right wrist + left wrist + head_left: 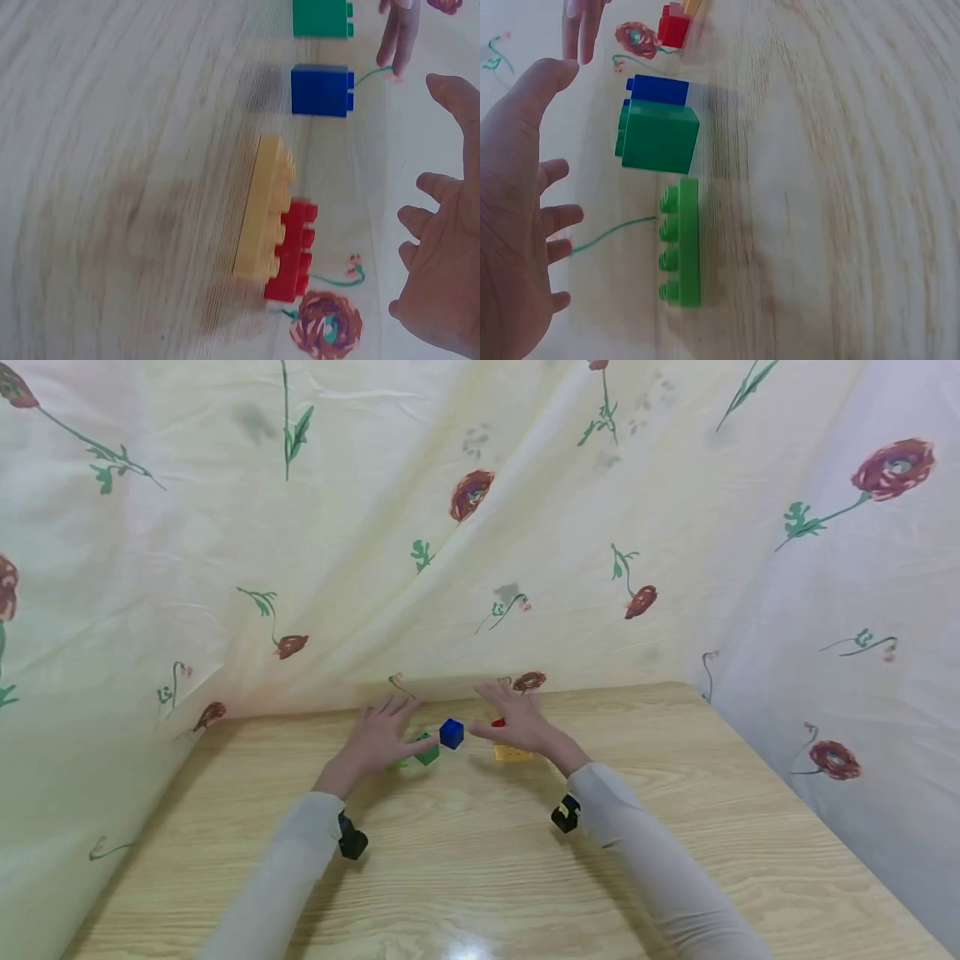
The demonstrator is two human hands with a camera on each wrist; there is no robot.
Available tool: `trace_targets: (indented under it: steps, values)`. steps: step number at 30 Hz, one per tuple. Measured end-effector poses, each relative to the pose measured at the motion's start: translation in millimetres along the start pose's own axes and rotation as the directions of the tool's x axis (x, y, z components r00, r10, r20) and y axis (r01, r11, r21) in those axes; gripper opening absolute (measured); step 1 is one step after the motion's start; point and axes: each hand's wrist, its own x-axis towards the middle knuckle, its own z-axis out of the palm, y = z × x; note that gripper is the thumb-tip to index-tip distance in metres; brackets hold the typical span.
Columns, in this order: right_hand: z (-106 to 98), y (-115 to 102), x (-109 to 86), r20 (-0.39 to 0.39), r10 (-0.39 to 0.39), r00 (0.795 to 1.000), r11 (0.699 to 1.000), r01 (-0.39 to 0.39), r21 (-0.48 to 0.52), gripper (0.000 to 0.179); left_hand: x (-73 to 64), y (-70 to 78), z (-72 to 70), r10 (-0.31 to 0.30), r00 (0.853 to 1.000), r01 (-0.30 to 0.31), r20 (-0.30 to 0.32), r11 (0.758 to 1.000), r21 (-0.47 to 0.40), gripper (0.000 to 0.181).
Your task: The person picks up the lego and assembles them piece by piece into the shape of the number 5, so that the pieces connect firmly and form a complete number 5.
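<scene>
"At the far side of the wooden table (450, 827), what lies between the person's hands?"

"A blue toy block (452, 734), with a dark green toy block (427, 752) just to its left and slightly nearer."

"And the left hand (375, 742)?"

"It hovers with fingers loosely spread, gripping nothing, its thumb out toward the dark green toy block. A light green toy brick (689, 244), one row of four studs showing, lies left of that block."

"How about the right hand (525, 727)?"

"That one hovers too, fingers spread and free, near a yellow toy brick (259, 210) and a red toy brick (291, 262), both right of the blue one. The red lies close on the yellow's far side; whether they touch cannot be told."

"Anything around them?"

"Pale sleeves (277, 860), a black device (352, 841) at each wrist, and a flower-printed cloth (360, 527) hanging beyond the table."
</scene>
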Motion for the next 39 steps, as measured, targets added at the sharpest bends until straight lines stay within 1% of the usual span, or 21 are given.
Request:
trace_targets:
  steps: [1,4,8,11,16,21,28,33,39]
  values:
    - [1.4,-1.7,0.8,-0.001,-0.013,1.0,1.0,0.013,0.016,0.08,-1.4,-2.3,-0.2,0.005,1.0,-0.005,-0.002,1.0,-0.01,0.085]
    - [5.0,-9.1,3.0,0.008,-0.052,0.999,0.996,0.052,0.075,0.079,-7.6,-8.6,-1.3,0.001,1.0,-0.001,-0.004,0.997,-0.075,0.086]
    - [11.8,-18.3,6.4,0.029,-0.089,0.996,0.989,0.084,0.123,0.077,-17.8,-16.9,-2.2,-0.015,1.0,0.015,0.0,0.983,-0.182,0.084]
    - [18.7,-24.2,8.9,0.036,-0.091,0.995,0.987,0.085,0.134,0.075,-24.9,-23.9,-1.9,-0.021,1.0,0.022,0.006,0.972,-0.235,0.082]
    - [30.0,-34.9,11.9,0.049,-0.098,0.994,0.989,0.091,0.119,0.071,-35.0,-37.6,0.9,-0.055,0.998,0.065,0.041,0.953,-0.296,0.08]
    - [38.7,-43.7,14.2,0.062,-0.131,0.989,0.989,0.126,0.081,0.067,-42.6,-48.6,2.8,-0.069,0.996,0.082,0.052,0.944,-0.32,0.074]
    - [45.2,-51.0,19.9,0.081,-0.172,0.982,0.985,0.17,0.026,0.064,-49.9,-58.4,2.7,-0.083,0.995,0.097,0.057,0.942,-0.321,0.06]
    - [47.7,-52.5,23.8,0.092,-0.197,0.976,0.98,0.199,-0.011,0.059,-52.1,-60.4,1.1,-0.093,0.993,0.112,0.073,0.936,-0.335,0.05]
    - [51.6,-50.4,27.3,0.1,-0.219,0.971,0.975,0.222,-0.026,0.055,-53.8,-58.7,0.2,-0.101,0.991,0.128,0.093,0.921,-0.367,0.039]
